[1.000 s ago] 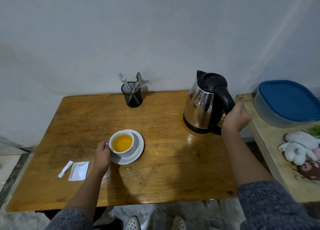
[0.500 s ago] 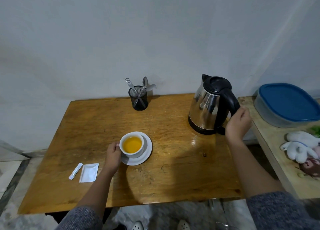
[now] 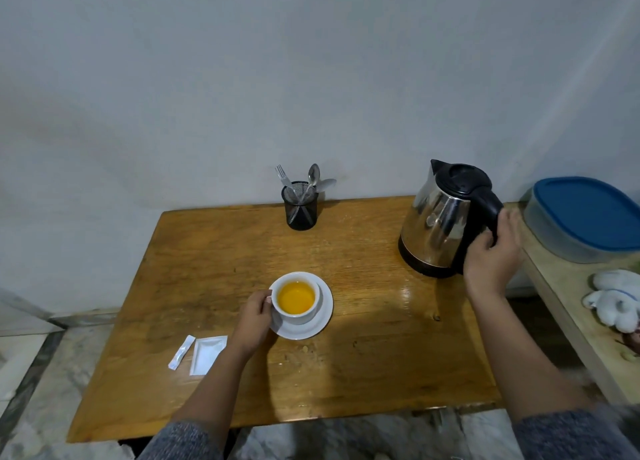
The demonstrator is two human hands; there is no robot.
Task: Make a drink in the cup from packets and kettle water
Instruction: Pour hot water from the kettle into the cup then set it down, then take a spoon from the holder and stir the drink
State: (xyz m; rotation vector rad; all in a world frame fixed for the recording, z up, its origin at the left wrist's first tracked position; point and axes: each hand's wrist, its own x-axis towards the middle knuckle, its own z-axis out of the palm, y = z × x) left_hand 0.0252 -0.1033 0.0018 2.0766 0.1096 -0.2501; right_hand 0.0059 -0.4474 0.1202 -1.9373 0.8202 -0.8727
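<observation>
Orange liquid already fills the cup (image 3: 297, 298), which sits on its white saucer (image 3: 320, 317) near the middle of the wooden table (image 3: 381, 355). The left hand (image 3: 254, 317) rests against the cup's left side, its grip narrow with the thumb at the handle, steadying rather than lifting, as far as can be seen. Just left of that hand lie two packets (image 3: 202, 353), a slim stick and a flat square sachet, side by side and flat on the table; whether they are torn open cannot be told. Further back stands a black mesh holder (image 3: 300, 206) with a fork and spoons. At the far right the kettle (image 3: 440, 220) stands upright on the table, and the right hand (image 3: 493, 255) is curled about its black handle. Compared with a second ago the hand sits looser and lower on the handle and the kettle has not left the table, while the cup holds the same level. That suggests the pouring is finished and the kettle is being set down and released; stirring with a spoon is probably what remains. A blue-lidded container (image 3: 588, 213) sits on the neighbouring surface.
</observation>
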